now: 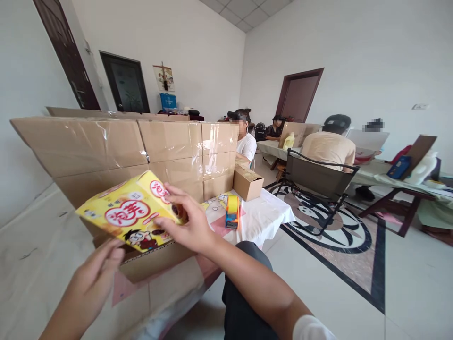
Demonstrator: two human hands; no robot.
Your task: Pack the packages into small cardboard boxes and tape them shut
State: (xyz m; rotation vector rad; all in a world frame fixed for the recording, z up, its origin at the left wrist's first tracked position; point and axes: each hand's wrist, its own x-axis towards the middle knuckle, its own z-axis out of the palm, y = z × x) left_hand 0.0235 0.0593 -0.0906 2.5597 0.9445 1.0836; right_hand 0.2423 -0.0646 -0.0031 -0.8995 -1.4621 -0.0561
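A yellow snack box (122, 208) with red lettering and a cartoon figure is held tilted in front of me. My right hand (191, 219) is closed around its right end, thumb on the front and fingers over the top. At the lower left corner of the snack box, my left hand (94, 274) has its fingers drawn together against the edge; its fingertips are partly hidden. Directly underneath stands an open cardboard carton (159, 262), its inside mostly covered by the snack box.
Taped cardboard cartons (170, 156) form a wall behind my hands. To the right are an orange and blue tape dispenser (232, 215) and a small closed carton (248, 182) on the white cloth (276, 208). Several people sit at other tables, near a folding chair (314, 182).
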